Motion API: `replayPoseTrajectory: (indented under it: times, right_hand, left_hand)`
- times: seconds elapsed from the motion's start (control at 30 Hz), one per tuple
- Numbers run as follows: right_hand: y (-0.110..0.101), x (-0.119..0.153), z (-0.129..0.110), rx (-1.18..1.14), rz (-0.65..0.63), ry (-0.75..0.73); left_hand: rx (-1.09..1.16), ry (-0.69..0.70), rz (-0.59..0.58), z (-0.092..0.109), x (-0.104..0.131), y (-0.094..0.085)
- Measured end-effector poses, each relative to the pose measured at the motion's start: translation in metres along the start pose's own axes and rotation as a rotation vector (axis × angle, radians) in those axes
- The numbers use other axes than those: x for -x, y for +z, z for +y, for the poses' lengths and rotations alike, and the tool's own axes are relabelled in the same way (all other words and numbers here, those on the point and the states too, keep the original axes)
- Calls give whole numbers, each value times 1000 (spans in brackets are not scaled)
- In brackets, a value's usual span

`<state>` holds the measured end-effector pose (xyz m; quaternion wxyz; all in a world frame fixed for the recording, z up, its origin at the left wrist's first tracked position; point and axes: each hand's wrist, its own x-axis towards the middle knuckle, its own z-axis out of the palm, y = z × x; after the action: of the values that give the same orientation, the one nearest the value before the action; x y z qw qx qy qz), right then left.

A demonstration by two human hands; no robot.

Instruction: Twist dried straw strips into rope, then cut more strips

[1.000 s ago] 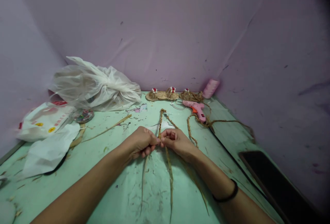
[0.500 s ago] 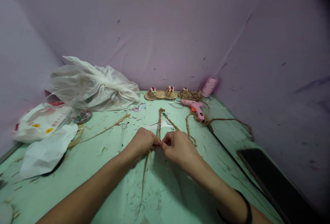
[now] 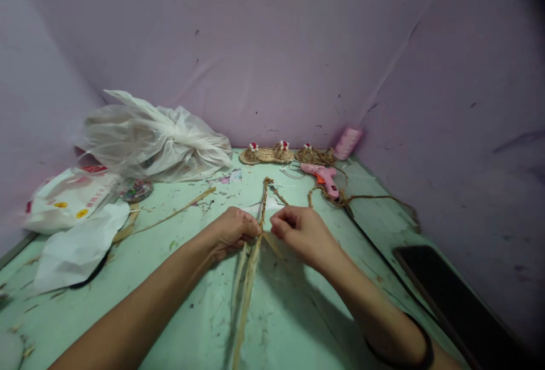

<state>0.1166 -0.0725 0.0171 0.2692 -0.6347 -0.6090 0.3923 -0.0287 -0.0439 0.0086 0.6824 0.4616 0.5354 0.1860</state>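
Observation:
A thin tan braid (image 3: 263,205) of plant fibre runs down the table towards me. My left hand (image 3: 233,231) is closed at its lower end, pinching it between thumb and fingers. Loose flat fibre strands (image 3: 247,296) trail from that point towards the near edge, and a shorter strand (image 3: 272,243) angles off to the right. Just right of the braid, my right hand (image 3: 304,235) is closed with thumb and forefinger together. What its fingertips hold, if anything, is not clear.
At the back are woven pieces with red and white beads (image 3: 268,155), a pink glue gun (image 3: 321,176) and a pink thread spool (image 3: 347,143). Plastic bags (image 3: 170,143) sit left. A black phone-like slab (image 3: 447,302) and a dark cable (image 3: 383,256) lie right.
My right hand has drawn slightly right, away from my left hand. The pale strands below the braid now show more fully, spread towards me.

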Motion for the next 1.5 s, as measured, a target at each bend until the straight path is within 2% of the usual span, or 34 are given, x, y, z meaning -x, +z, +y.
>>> replayPoseTrajectory:
  times: [0.03,0.1,0.17,0.2,0.33,0.43,0.57,0.8,0.9,1.0,1.1,1.13,1.23,1.3,1.4,1.5]
  right_hand:
    - [-1,-4,3,-165,-45,66]
    - [2,-10,7,-468,-211,206]
    - [9,-12,9,-633,-335,294]
    - [12,-12,10,-652,-348,308]
    - [19,-13,14,-536,-242,295]
    - [20,-15,18,-496,-225,253]
    - [23,-15,20,-499,-173,204]
    - [30,-9,15,-677,-67,254]
    - [30,-9,15,-704,-95,262]
    - [26,-10,15,-708,-157,255]
    - [19,-11,15,-716,-254,259]
    - [17,-11,14,-722,-280,259]
    - [13,-12,14,-726,-311,257]
    - [13,-14,16,-690,-309,242]
    - [16,-17,22,-572,-295,167]
    - [20,-16,27,-260,-206,-5]
  left_hand:
    - [1,1,-18,0,-1,-1]
    - [0,3,-32,-2,-2,-3]
    - [-13,13,-31,-3,-3,-2]
    - [-27,15,-25,-3,-4,-1]
    - [-175,65,31,-4,-3,1]
    - [-401,132,61,-2,2,-1]
    - [-698,110,151,3,13,1]
    - [-1119,221,450,-4,31,38]
    - [-1242,247,414,-3,37,43]
    - [-1121,232,292,6,35,28]
    - [-724,133,304,14,25,6]
    - [-559,80,268,15,20,2]
    - [-167,-67,19,10,9,-2]
    - [-59,-105,-66,4,4,1]
    - [-91,-97,45,-2,1,8]
    - [-187,-98,183,-6,0,14]
